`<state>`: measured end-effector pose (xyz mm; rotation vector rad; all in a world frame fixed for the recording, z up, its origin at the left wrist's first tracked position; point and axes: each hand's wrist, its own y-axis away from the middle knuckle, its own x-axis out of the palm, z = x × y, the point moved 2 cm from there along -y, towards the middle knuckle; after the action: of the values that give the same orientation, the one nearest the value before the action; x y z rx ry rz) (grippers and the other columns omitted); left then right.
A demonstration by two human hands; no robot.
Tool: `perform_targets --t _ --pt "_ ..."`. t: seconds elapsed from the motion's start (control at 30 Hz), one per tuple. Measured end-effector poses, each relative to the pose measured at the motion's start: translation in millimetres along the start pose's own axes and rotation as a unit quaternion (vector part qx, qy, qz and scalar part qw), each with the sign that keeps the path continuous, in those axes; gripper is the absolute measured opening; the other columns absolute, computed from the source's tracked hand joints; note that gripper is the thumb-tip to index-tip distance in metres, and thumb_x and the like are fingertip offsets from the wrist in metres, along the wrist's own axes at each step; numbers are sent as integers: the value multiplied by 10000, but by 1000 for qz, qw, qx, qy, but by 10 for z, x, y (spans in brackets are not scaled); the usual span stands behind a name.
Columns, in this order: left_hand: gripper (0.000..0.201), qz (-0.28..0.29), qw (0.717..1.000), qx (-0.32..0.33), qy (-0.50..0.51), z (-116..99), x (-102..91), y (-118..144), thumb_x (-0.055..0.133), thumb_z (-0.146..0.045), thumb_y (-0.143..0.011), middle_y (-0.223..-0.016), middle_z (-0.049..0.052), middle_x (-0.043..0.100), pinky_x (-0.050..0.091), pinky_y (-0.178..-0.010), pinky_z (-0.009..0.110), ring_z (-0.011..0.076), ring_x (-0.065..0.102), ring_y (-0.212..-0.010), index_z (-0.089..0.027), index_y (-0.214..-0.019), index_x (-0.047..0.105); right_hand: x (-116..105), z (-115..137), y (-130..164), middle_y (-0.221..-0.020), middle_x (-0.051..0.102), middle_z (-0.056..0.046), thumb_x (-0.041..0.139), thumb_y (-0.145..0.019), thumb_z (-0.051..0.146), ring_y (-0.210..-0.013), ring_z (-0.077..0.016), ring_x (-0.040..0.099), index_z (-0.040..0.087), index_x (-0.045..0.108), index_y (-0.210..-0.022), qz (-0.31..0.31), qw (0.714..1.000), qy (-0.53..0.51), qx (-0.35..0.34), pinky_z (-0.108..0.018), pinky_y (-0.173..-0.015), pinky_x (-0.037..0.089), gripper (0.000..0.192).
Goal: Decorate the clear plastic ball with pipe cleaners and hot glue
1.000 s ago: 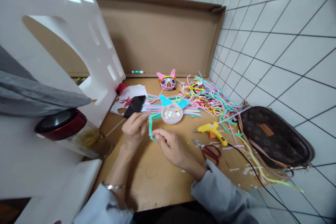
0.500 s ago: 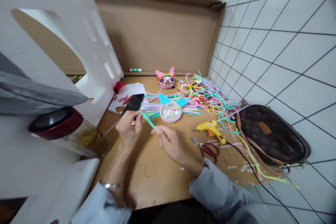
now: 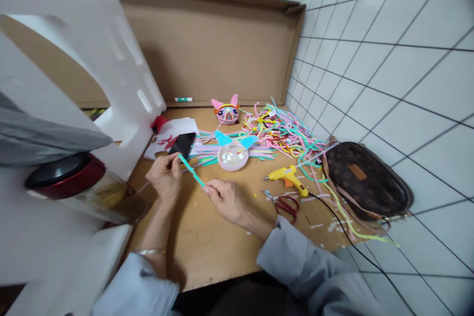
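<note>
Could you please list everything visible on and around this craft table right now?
pipe cleaner: one, teal, stretched between both hands
pipe cleaner pile: many, mixed pastel, table's far right
round craft piece: one, pinkish with blue ears, centre
finished craft head: one, pink, at the back
glue gun: one, yellow, right of centre
scissors: one, red-handled, near the glue gun
phone: one, black, on paper
handbag: one, brown, right edge
jar: one, red-lidded, left
left hand: grips one end
right hand: grips the other

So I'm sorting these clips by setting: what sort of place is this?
Probably a home craft corner: a cardboard-lined tabletop against a tiled wall, with a heap of coloured pipe cleaners, a yellow glue gun, and both hands holding a teal pipe cleaner.
</note>
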<state>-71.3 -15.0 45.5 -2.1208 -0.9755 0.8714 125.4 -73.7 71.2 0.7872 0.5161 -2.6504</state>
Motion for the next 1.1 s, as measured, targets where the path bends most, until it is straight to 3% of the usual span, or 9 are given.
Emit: perform_targets --t 0.1,0.2,0.4,0.5,0.6,0.7,0.8,0.97,1.1 --pt "250 -1 999 -48 18 146 36 -4 632 -359 -841 -713 61 710 460 -627 302 180 606 -631 -139 -815 748 25 -8 13 -627 555 64 539 -964 245 -558 -87 453 205 702 -879 9 1000 14 4 -204 -560 312 188" --pt "261 -3 998 -51 27 212 66 -14 687 -396 -795 -682 44 713 448 -592 291 169 591 -585 -146 -793 758 53 -52 49 -631 567 65 542 -963 238 -556 -84 466 209 694 -858 6 1000 25 -7 -198 -569 325 187" --pt "223 44 998 -28 37 18 73 2 652 -357 -804 -693 31 714 450 -578 264 138 562 -564 -161 -805 758 -54 -173 238 -732 687 1 544 -929 167 -670 -109 598 186 682 -800 -32 995 97 -8 -205 -646 387 190" --pt "199 70 996 28 48 -151 66 14 639 -343 -839 -725 35 724 441 -565 255 131 561 -562 -178 -808 746 -179 -219 420 -728 702 -13 544 -917 153 -681 -121 623 188 680 -784 -70 990 120 9 -215 -651 402 193" --pt "198 87 990 80 73 -279 66 23 651 -356 -864 -724 34 724 433 -556 247 126 564 -560 -193 -787 734 -306 -224 644 -776 720 -31 532 -929 187 -732 -139 646 193 684 -833 -129 983 130 -19 -242 -707 434 180" --pt "223 90 989 80 84 -337 73 37 642 -379 -878 -717 34 716 432 -558 247 129 567 -565 -198 -777 724 -406 -183 842 -781 707 -37 536 -931 209 -763 -157 641 207 665 -826 -177 971 153 -57 -276 -753 448 166" --pt "263 99 990 68 78 -365 86 58 614 -409 -893 -715 37 704 432 -569 248 133 570 -577 -193 -783 718 -508 -122 952 -732 674 -26 543 -910 203 -722 -158 616 215 630 -765 -216 961 164 -52 -283 -729 450 169" --pt "318 101 989 81 74 -423 102 89 585 -426 -911 -633 23 657 401 -543 237 124 546 -537 -181 -755 717 -849 -66 893 -660 643 -8 509 -876 238 -613 -136 572 205 605 -690 -312 939 141 38 -254 -600 408 212" --pt "292 106 985 106 84 -471 113 118 595 -392 -910 -650 30 674 401 -539 236 122 548 -533 -176 -765 727 -1208 -33 607 -641 647 -12 510 -855 296 -609 -142 565 198 626 -673 -340 928 150 32 -257 -627 424 237"
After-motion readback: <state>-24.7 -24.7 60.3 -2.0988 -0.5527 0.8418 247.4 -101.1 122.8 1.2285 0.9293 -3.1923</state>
